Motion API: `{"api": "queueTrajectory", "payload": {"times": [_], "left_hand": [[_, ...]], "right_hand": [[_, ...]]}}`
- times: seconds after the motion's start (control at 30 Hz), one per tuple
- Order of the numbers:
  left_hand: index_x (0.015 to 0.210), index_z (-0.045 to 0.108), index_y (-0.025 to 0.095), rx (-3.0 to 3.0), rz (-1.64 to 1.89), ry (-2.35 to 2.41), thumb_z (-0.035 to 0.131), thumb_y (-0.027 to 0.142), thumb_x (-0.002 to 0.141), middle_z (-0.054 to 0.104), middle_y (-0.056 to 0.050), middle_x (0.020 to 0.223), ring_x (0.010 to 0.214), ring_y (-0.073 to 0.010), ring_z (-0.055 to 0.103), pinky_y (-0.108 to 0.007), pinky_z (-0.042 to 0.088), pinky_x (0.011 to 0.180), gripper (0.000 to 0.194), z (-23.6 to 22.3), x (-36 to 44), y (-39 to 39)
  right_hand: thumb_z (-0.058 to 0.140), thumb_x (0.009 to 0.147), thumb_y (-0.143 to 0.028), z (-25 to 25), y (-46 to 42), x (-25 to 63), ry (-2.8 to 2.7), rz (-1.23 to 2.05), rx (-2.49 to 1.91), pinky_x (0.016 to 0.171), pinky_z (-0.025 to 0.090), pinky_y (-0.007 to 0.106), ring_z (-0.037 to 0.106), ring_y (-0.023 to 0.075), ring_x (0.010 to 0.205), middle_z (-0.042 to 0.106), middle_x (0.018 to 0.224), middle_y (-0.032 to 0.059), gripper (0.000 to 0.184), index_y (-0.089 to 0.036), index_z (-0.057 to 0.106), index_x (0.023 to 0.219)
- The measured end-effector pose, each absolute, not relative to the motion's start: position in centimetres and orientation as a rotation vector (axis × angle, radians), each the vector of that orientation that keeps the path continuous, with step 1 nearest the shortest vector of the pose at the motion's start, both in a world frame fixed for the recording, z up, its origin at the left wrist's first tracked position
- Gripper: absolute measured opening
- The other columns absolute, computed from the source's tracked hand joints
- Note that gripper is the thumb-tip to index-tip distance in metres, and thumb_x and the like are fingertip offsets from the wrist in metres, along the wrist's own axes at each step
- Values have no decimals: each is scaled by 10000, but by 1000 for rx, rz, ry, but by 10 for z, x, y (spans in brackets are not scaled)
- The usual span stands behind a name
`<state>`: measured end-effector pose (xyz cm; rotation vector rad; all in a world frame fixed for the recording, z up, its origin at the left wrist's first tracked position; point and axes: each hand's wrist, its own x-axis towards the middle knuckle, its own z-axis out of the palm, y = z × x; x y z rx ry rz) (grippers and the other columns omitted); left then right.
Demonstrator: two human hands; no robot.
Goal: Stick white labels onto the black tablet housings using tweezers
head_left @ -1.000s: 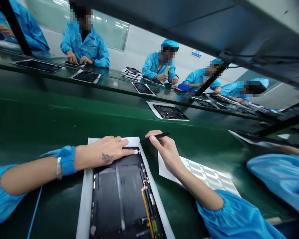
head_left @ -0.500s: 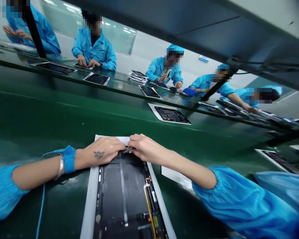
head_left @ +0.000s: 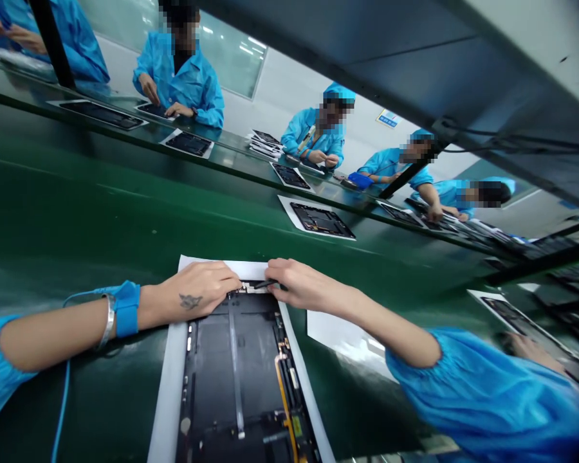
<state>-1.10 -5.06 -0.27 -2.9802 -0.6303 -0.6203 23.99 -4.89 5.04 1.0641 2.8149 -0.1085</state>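
Note:
An opened tablet [head_left: 258, 360] lies on white paper in front of me, its black inside, orange flex cable and small parts facing up. At its far left corner my left hand [head_left: 205, 286] rests with the fingers bent together, gripping the tablet's edge. My right hand [head_left: 296, 283] pinches a thin dark pointed tool [head_left: 264, 284], whose kind I cannot make out. Its tip reaches the small metal parts [head_left: 246, 287] along the tablet's far edge. A blue wrist strap [head_left: 127, 308] with a cord circles my left wrist.
Another opened tablet [head_left: 321, 220] lies on paper farther along the green bench [head_left: 101, 218]. A white sheet [head_left: 340, 334] lies right of my tablet. At right, a co-worker's hand [head_left: 535, 350] is near another tablet [head_left: 511, 315]. Several people in blue work across the bench; a shelf [head_left: 367, 58] hangs overhead.
My right hand has moved slightly right, away from my left hand, uncovering the tablet's far edge. The dark tool now shows in its fingers. A co-worker's hand has appeared at right.

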Motion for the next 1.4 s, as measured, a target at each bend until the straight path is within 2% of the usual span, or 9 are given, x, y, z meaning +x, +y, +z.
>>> {"api": "queueTrajectory", "payload": {"times": [0.1,0.17,0.3,0.6,0.83,1.0,1.2,1.3,1.4], "left_hand": [[1063,678,124,-2965,-622,-638,428,58,921,724,-98,1048,980,-218,663,-347,548,881,294,-5,-10,-50],[1050,678,123,-2963,-624,-630,423,54,922,723,-100,1035,972,-218,661,-347,546,877,294,-5,-9,-50],[1056,676,122,-2967,-650,-629,405,44,924,720,-101,1040,969,-216,656,-345,545,878,312,-5,-10,-50],[1092,678,122,-2997,-704,-622,389,66,949,720,-110,1059,979,-218,655,-360,556,877,328,-5,-10,-50],[1057,672,124,-2981,-666,-616,428,51,933,721,-88,1031,962,-214,647,-337,537,867,283,-5,-10,-50],[1054,673,110,-2998,-613,-631,436,46,940,711,-91,993,908,-221,617,-334,519,798,271,-3,-10,-51],[1028,670,158,-3107,-650,-812,399,92,994,693,-54,959,859,-195,573,-306,471,745,281,-2,-9,-51],[1154,628,179,-3108,-657,-914,346,130,1022,671,-62,1084,973,-213,562,-351,472,833,315,-3,-11,-49],[1408,453,163,-2990,-594,-1055,304,194,1036,543,-124,1363,1228,-274,470,-446,447,977,402,-4,-17,-48]], "right_hand": [[536,894,-33,33,-62,247,3081,-215,1251,744,445,317,581,202,840,619,889,71,183,-165,662,911],[552,920,-70,21,-72,247,3219,-378,1265,786,468,323,598,202,886,629,922,69,209,-189,689,1023],[590,938,-140,11,-82,251,3219,-533,1238,762,480,316,607,195,861,618,910,58,275,-216,695,1181],[501,820,5,25,-76,266,3137,-566,1511,750,497,311,626,198,838,634,865,52,362,-213,749,968],[520,842,-13,23,-69,245,3184,-686,1353,783,503,309,627,197,868,646,892,53,321,-217,736,965],[515,821,27,18,-68,238,3243,-604,1340,789,489,317,620,204,868,647,867,54,307,-194,711,907],[492,851,8,12,-67,237,3287,-551,1285,768,478,333,609,216,866,647,873,63,343,-198,713,1013],[486,858,-4,14,-71,245,3330,-523,1419,742,475,320,605,207,827,643,828,52,319,-204,713,960],[480,891,-41,14,-79,257,3369,-481,1608,707,477,304,608,197,790,648,807,48,283,-204,703,954]]}}
